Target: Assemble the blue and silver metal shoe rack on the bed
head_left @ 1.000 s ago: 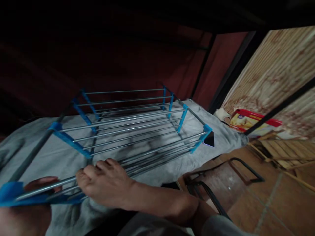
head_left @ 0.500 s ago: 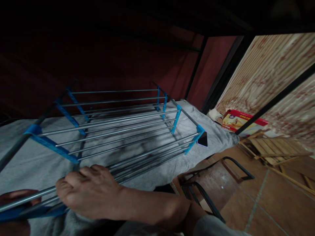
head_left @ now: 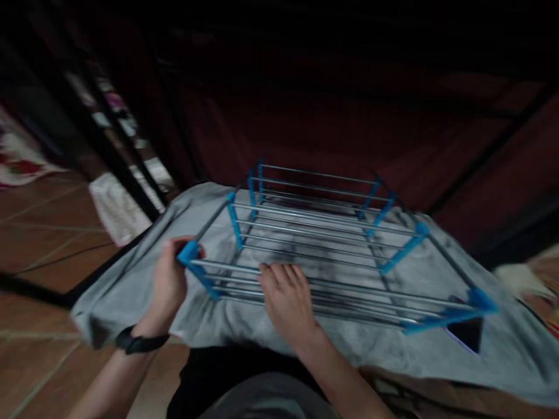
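Note:
A metal drying rack [head_left: 323,221] with silvery rods and blue plastic brackets lies on a grey cloth [head_left: 349,355]. My left hand [head_left: 171,276], with a dark band on its wrist, is closed round the rack's near left corner at a blue bracket. Some of its fingers are hidden behind that corner. My right hand [head_left: 288,297] wraps over the near rods, a little left of their middle. A phone [head_left: 467,334] lies on the cloth, partly under the rack's near right corner.
Dark posts [head_left: 100,134] of a frame and a dark red curtain [head_left: 332,139] stand around the cloth-covered surface. At the left, a pale striped cloth [head_left: 120,201] lies near the tiled floor [head_left: 48,233]. A dark-framed chair [head_left: 406,396] shows at the bottom right.
My view has swung left, so the rack's left end and my left hand now show fully. Both hands stay on the rack, and the right arm no longer crosses the lower view.

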{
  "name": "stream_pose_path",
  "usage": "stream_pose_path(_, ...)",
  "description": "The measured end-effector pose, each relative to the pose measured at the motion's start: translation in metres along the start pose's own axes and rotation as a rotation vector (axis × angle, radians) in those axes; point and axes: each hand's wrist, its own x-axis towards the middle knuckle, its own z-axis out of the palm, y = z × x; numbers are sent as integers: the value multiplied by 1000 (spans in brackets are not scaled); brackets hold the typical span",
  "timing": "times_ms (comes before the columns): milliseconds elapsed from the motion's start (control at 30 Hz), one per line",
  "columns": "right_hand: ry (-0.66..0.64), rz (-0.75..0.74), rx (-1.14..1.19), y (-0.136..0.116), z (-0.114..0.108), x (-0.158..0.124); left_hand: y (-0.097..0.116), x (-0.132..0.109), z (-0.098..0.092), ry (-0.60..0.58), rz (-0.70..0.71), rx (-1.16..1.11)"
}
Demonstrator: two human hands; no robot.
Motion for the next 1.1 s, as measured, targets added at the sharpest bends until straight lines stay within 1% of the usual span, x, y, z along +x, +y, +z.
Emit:
stream_pose_path(33, 1, -3, -12, 0, 0, 0, -1, 2, -7, 16, 91, 112)
stream_pose_path(100, 1, -27, -38, 1, 0, 1, -1, 7, -16, -50, 297, 405)
stream_pose_path(133, 2, -44, -49, 2, -1, 2, 1, 10, -19, -109, 362, 528)
stream_pose_path(200, 9, -81, -75, 2, -1, 2, 5, 13, -23, -225, 413, 705)
stream_pose_path(267, 17, -112, -93, 2, -1, 1, 7, 12, -26, -296, 407, 799)
stream_pose_path(367, 15, -136, -102, 1, 1, 2, 6, 9, -28, -308, 411, 852)
stream_pose_path(533, 3, -148, -117, 2, 2, 6, 1, 10, -29, -311, 498, 936)
stream_pose_path(700, 13, -166, -104, 3, 1, 7, 0, 13, -30, -311, 564, 1030)
stream_pose_path(967, 33, -179, -104, 4, 4, 6, 0, 16, -34, -333, 643, 1139)
stream_pose_path(1100, 51, -193, -102, 5, 6, 4, 1, 16, -35, -339, 701, 1145)
